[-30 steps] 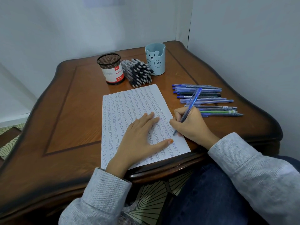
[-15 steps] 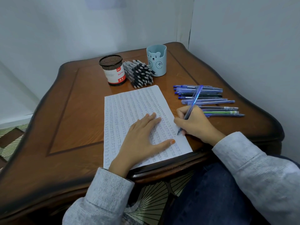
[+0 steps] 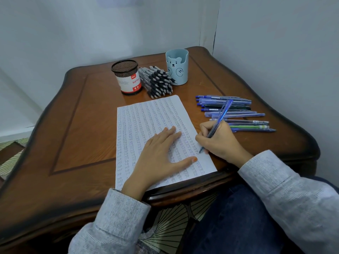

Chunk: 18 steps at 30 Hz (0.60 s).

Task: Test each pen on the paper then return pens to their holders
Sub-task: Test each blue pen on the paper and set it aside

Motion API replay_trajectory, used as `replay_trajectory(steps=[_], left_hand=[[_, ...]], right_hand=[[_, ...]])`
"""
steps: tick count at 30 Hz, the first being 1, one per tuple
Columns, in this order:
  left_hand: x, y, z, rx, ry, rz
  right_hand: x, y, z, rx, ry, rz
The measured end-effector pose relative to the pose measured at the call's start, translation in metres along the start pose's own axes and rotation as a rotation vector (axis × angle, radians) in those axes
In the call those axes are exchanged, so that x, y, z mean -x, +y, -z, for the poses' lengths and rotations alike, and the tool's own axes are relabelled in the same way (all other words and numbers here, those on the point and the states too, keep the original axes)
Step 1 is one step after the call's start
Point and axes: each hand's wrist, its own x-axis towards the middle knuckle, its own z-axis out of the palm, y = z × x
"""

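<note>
A white sheet of paper, filled with columns of small writing, lies on the wooden table. My left hand rests flat on it with fingers spread. My right hand grips a blue pen, its tip touching the paper's right edge. Several blue and dark pens lie in a row to the right. A pile of black-and-grey pens sits between a black mesh holder and a light blue bear holder.
The table stands in a corner, with walls close behind and to the right. Its curved front edge is just above my lap. A patterned floor shows below the table.
The view has shifted slightly. My right hand with the blue pen has edged a little to the right along the paper's edge. My left hand stays flat on the paper.
</note>
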Motion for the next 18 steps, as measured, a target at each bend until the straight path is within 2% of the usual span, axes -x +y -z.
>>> replay_trajectory(steps=[18], left_hand=[[-0.0005,0.0003,-0.0016,0.002,0.011,0.008]], right_hand=[[0.0003,-0.0023,0.0006,-0.012,0.01,0.004]])
